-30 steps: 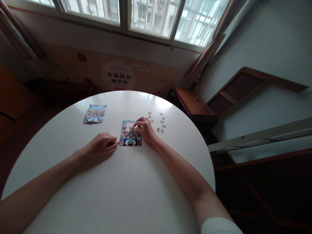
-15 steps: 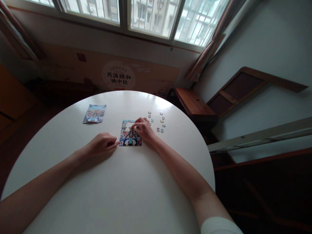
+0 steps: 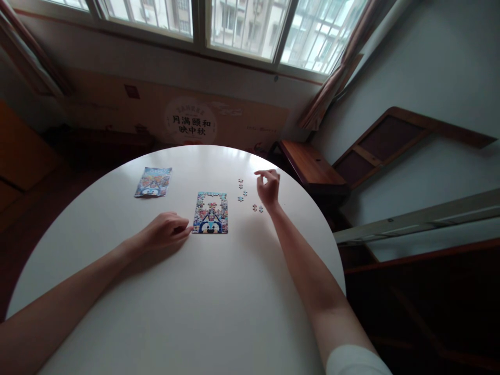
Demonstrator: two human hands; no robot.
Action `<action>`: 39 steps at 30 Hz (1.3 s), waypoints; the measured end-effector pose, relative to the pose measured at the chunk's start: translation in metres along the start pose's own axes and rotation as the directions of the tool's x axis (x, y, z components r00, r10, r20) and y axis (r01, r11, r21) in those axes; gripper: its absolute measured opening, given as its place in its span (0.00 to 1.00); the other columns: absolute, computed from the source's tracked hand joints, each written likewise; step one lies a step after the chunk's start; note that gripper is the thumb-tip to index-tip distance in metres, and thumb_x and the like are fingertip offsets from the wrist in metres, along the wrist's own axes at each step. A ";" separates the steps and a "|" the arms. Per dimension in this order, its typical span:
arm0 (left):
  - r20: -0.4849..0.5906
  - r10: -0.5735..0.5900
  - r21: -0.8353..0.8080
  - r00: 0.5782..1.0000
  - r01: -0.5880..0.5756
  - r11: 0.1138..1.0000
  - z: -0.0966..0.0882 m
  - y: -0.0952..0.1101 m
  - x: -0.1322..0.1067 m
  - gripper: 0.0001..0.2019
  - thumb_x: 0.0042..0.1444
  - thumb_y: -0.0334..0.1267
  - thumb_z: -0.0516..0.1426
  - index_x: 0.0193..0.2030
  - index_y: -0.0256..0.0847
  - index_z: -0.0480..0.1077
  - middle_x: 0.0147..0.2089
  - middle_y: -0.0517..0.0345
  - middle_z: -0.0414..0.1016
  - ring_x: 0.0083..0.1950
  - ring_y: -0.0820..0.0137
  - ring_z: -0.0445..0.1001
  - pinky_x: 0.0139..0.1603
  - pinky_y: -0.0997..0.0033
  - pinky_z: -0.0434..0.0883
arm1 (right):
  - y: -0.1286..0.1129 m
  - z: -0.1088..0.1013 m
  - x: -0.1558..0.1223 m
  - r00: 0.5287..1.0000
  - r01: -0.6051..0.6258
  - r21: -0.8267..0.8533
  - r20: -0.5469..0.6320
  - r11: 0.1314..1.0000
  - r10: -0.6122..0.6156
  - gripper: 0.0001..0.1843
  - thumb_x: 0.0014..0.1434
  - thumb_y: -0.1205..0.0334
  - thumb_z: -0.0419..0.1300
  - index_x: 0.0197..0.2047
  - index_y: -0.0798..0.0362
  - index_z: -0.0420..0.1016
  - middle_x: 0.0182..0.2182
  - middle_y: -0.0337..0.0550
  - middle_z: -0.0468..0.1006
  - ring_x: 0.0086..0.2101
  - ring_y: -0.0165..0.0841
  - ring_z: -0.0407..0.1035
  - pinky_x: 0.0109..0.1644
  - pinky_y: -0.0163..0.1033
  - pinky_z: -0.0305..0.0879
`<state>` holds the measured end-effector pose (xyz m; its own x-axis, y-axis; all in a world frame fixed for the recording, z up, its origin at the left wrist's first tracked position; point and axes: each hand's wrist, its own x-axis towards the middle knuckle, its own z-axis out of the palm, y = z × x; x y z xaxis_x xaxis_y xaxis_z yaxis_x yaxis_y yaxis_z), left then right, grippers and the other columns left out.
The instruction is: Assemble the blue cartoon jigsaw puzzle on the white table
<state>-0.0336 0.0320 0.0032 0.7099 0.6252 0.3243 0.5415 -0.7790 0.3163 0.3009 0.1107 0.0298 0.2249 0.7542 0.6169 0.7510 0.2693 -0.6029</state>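
A jigsaw puzzle [image 3: 211,227] lies on the white table, a blue-and-white cartoon face along its near edge and a pale gap in its upper middle. Beside its lower left corner rests my left hand [image 3: 166,227], loosely curled, one fingertip touching the puzzle's edge. My right hand [image 3: 269,188] is raised over the loose pieces to the right of the puzzle. Its index finger points left, apart from the thumb, and I see nothing between them. Loose puzzle pieces [image 3: 240,199] lie between the puzzle and this hand, with two more pieces [image 3: 255,208] just below it. The hand hides others.
A printed picture packet [image 3: 153,182] in matching colours lies at the far left of the round white table [image 3: 175,302]. Past the table's right edge stands a wooden bench [image 3: 308,164]. Windows [image 3: 242,26] and a printed wall panel [image 3: 191,122] are beyond.
My right hand has left the puzzle's gap and moved right, up over the loose pieces, its fingers spreading. My left hand has stayed at the puzzle's corner.
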 end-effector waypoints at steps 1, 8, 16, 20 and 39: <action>0.004 -0.002 0.005 1.000 0.002 1.000 0.000 0.000 0.000 0.19 0.60 0.36 0.53 0.19 0.40 0.54 0.17 0.66 0.52 0.22 0.76 0.53 0.28 0.73 0.52 | 0.013 -0.007 0.005 0.997 -0.062 -0.042 -0.056 0.997 0.059 0.17 0.55 0.71 0.49 0.35 0.53 0.80 0.35 0.47 0.71 0.42 0.39 0.63 0.54 0.49 0.58; 0.005 -0.004 0.008 1.000 0.004 1.000 -0.001 0.002 0.001 0.19 0.60 0.37 0.52 0.19 0.40 0.53 0.17 0.66 0.52 0.21 0.76 0.53 0.28 0.73 0.51 | 0.073 -0.027 0.001 0.903 -0.426 -0.177 -0.149 0.887 0.404 0.18 0.53 0.69 0.48 0.35 0.54 0.80 0.36 0.50 0.74 0.43 0.41 0.64 0.53 0.49 0.58; -0.003 -0.002 0.017 1.000 0.002 1.000 -0.001 0.001 0.001 0.19 0.60 0.37 0.52 0.19 0.40 0.53 0.17 0.66 0.53 0.21 0.76 0.53 0.28 0.73 0.51 | 0.074 -0.020 -0.001 0.908 -0.419 -0.212 -0.099 0.883 0.407 0.16 0.53 0.66 0.50 0.36 0.53 0.80 0.36 0.49 0.74 0.42 0.42 0.62 0.52 0.49 0.59; -0.005 0.004 0.031 1.000 -0.003 1.000 -0.001 0.001 0.001 0.19 0.60 0.37 0.52 0.19 0.39 0.53 0.17 0.66 0.51 0.21 0.76 0.53 0.28 0.73 0.51 | 0.074 -0.020 -0.002 0.907 -0.421 -0.227 -0.075 0.878 0.415 0.16 0.53 0.66 0.50 0.36 0.52 0.80 0.36 0.48 0.74 0.42 0.42 0.62 0.52 0.50 0.59; 0.003 -0.001 0.026 1.000 0.001 1.000 0.000 0.001 0.001 0.20 0.61 0.38 0.52 0.19 0.39 0.53 0.17 0.66 0.51 0.21 0.77 0.53 0.28 0.74 0.52 | 0.070 -0.022 -0.003 0.904 -0.405 -0.309 0.006 0.861 0.427 0.14 0.55 0.64 0.51 0.36 0.50 0.79 0.39 0.47 0.76 0.46 0.44 0.61 0.55 0.50 0.58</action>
<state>-0.0326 0.0324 0.0042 0.7110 0.6255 0.3213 0.5536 -0.7796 0.2928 0.3664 0.1147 -0.0030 0.5204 0.8005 0.2973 0.7471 -0.2582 -0.6125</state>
